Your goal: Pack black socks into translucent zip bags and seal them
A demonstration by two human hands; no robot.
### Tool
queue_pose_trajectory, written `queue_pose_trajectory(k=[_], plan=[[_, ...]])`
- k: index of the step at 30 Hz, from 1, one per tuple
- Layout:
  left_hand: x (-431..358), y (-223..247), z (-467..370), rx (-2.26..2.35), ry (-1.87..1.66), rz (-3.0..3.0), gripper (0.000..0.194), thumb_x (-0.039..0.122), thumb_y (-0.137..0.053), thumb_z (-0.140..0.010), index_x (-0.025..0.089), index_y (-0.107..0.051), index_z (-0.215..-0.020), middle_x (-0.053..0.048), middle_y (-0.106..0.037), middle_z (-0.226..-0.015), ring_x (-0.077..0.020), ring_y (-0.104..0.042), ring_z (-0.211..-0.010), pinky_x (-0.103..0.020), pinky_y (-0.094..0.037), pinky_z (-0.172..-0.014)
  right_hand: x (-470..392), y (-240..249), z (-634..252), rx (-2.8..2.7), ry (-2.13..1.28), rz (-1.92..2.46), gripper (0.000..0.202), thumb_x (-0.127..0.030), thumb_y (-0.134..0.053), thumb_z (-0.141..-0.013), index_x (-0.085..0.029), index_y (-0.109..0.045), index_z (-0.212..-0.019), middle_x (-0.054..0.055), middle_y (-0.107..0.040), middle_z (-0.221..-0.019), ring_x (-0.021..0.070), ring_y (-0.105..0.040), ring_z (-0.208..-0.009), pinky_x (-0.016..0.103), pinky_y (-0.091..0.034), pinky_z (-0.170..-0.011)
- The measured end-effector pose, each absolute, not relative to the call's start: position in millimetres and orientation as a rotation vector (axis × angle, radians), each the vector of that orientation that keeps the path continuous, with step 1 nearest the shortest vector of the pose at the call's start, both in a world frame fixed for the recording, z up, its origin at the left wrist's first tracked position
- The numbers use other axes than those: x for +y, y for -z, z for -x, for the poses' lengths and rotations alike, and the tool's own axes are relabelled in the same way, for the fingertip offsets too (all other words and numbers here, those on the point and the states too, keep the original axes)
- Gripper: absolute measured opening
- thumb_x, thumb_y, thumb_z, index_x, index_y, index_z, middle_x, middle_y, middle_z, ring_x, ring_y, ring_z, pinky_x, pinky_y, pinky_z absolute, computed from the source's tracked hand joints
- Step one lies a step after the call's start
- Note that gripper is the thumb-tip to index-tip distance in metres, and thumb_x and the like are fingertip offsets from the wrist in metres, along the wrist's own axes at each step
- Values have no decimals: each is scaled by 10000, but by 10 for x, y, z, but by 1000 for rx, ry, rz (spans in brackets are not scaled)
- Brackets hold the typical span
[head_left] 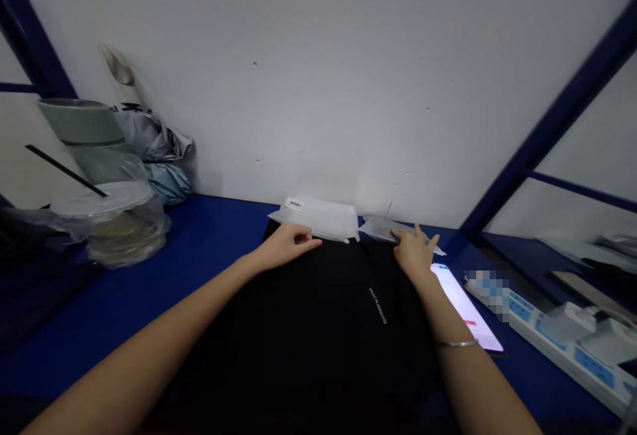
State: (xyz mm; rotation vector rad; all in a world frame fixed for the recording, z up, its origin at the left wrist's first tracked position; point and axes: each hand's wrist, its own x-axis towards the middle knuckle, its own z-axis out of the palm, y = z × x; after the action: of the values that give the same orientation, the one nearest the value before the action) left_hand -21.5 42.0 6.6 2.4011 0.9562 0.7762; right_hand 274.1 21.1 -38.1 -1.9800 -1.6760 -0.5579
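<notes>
A black garment (318, 309) with small ROCKBROS lettering is laid out in front of me on the blue tabletop. My left hand (286, 246) rests on its upper left part, fingers loosely curled and a gap showing between thumb and forefinger; nothing visible is held. At the garment's far edge lies a whitish plastic bag (323, 217) with a barcode label, just beyond my left hand. My right hand (416, 249) is spread out at the upper right edge, touching a second translucent bag (381, 228). That hand partly covers this bag.
A lit phone (465, 309) lies beside my right forearm, with a white power strip (557, 342) and plugs farther right. On the left stand a lidded cup (124, 236) with a black straw, a grey-green container (84, 123) and a folded umbrella (166, 180). A white panel (338, 90) rises behind the tabletop.
</notes>
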Motion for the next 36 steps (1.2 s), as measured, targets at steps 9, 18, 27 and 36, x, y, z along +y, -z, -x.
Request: queue_pose_trajectory(k=[9,18,27,36], plan=[[-37,-503,325,391,349,-1973,148,277,-691,-599,175,-587,-623,51,-514,-492,-63,-435,-456,-182,-339,-465,-212,-272,-2174,-2091,-413,1391,164,-336,-503,-776,-184,-563,-781,5,-575,-707,115,-528,-634,243,-431,-576],[-19,-236,134,396,556,-1925,218,312,-692,-587,170,-539,-524,55,-489,-394,-53,-349,-332,-177,-241,-336,-832,-394,-1641,-2891,-761,1178,458,-472,-757,-434,-207,-582,-764,-65,-508,-648,60,-411,-523,188,-297,-471],[-88,-288,174,456,506,-1982,293,291,-748,-468,176,-551,-653,68,-537,-486,-76,-429,-387,-186,-350,-372,-614,-423,-1744,-2707,-904,1019,55,-125,-532,-731,-178,-531,-713,-58,-476,-649,54,-423,-578,174,-345,-535],[130,-474,416,587,340,-2077,115,206,-514,-680,162,-579,-764,33,-563,-604,-90,-497,-506,-168,-370,-436,-466,-385,-1910,-2552,-971,1200,78,-186,-474,-789,-186,-455,-714,-58,-423,-622,59,-369,-553,181,-312,-501]])
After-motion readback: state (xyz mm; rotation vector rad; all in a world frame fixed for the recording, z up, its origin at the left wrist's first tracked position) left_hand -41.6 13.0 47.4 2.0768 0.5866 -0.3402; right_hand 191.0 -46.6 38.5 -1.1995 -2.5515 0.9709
